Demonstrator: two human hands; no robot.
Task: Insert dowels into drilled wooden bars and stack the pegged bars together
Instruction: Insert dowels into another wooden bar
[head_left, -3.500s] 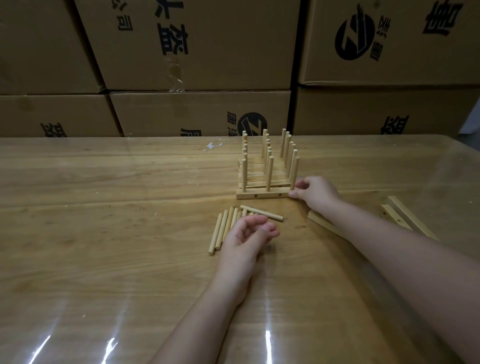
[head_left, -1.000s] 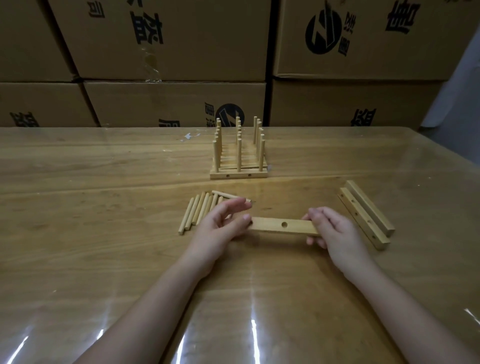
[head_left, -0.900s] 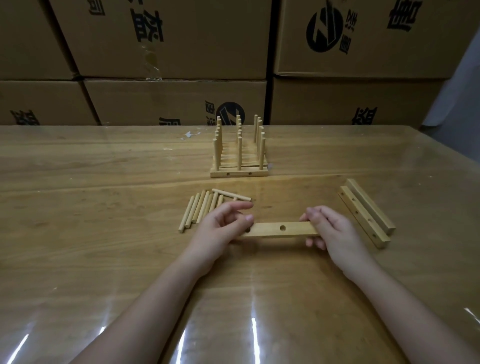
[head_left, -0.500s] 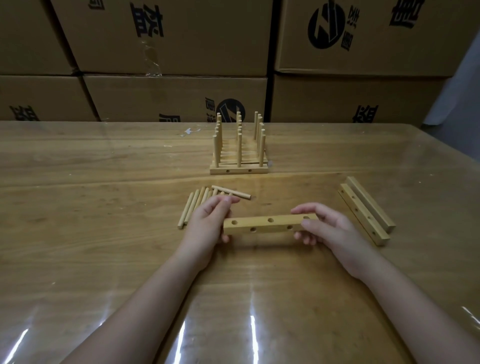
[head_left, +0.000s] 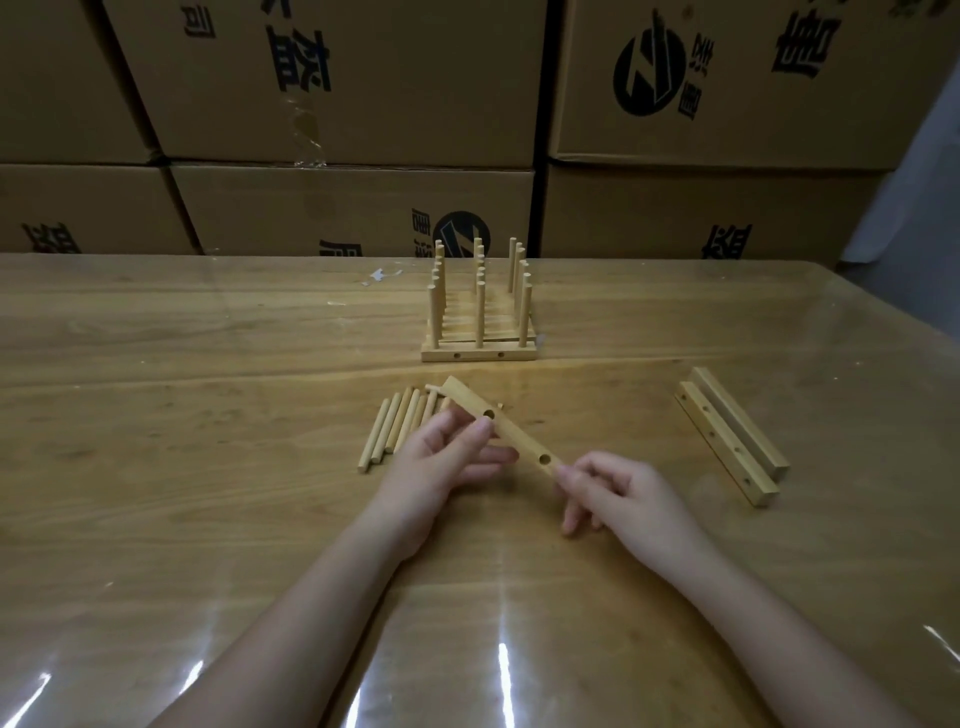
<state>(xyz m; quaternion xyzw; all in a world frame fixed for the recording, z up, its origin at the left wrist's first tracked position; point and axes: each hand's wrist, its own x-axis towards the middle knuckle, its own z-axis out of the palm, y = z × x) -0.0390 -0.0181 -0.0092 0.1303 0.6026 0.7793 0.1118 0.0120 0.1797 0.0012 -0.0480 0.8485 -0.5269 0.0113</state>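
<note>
Bar slanting far-left to near-right, left hand and right hand pinching it

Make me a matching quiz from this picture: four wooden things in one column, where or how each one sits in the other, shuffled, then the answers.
Column 1
1. angled bar
2. loose dowels
3. pegged stack
4. pair of bars

Column 2
A. lying side by side on the right of the table
B. standing mid-table, dowels upright
C. held between the left hand and the right hand
D. lying in a row just beyond the left hand

Pairs: 1-C, 2-D, 3-B, 4-A
</note>
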